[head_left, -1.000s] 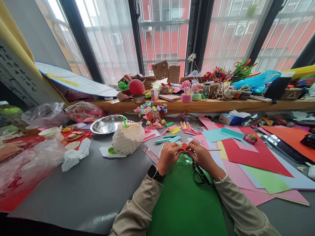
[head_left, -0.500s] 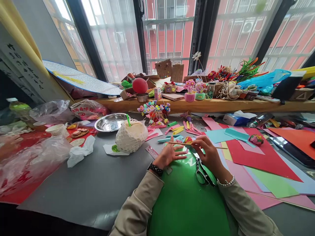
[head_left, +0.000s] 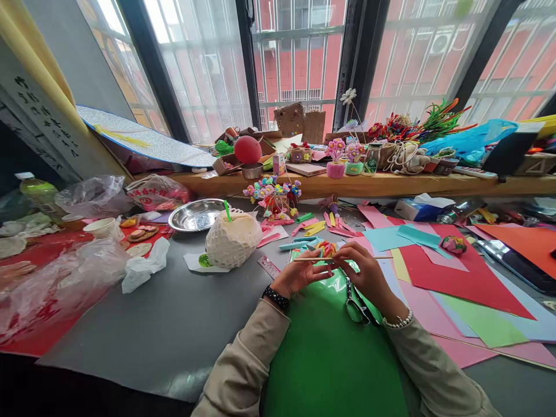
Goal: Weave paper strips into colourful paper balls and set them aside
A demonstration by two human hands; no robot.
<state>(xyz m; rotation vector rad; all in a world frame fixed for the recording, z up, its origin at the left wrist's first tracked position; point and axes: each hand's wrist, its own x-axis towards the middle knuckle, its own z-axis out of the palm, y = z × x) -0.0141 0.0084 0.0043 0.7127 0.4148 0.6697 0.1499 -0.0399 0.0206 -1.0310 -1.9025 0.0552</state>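
My right hand [head_left: 361, 271] pinches a thin wooden stick [head_left: 310, 259], held roughly level. The stick's left end crosses in front of my left hand [head_left: 299, 273], which is palm up with its fingers stretched towards the right hand. Just beyond the fingers a red, yellow and orange paper piece [head_left: 326, 249] shows, partly covered; I cannot tell whether a finger touches it. Below my right hand, scissors [head_left: 357, 310] with dark and metal handles lie on a glossy green sheet [head_left: 334, 359]. Their blades run under the hand.
Coloured paper sheets [head_left: 434, 278] cover the right side. Left of my hands stand a net-wrapped coconut [head_left: 232, 240] with a green straw and a metal plate [head_left: 195, 215]. Paper strips [head_left: 315, 227] lie ahead. Another person's hand [head_left: 17, 271] is at the far left, by a plastic bag [head_left: 87, 272].
My left hand's spread fingers have drawn closer together, nearer the right hand. The stick has dropped slightly and levelled. More of the coloured paper piece shows. Another person's hand has appeared at far left.
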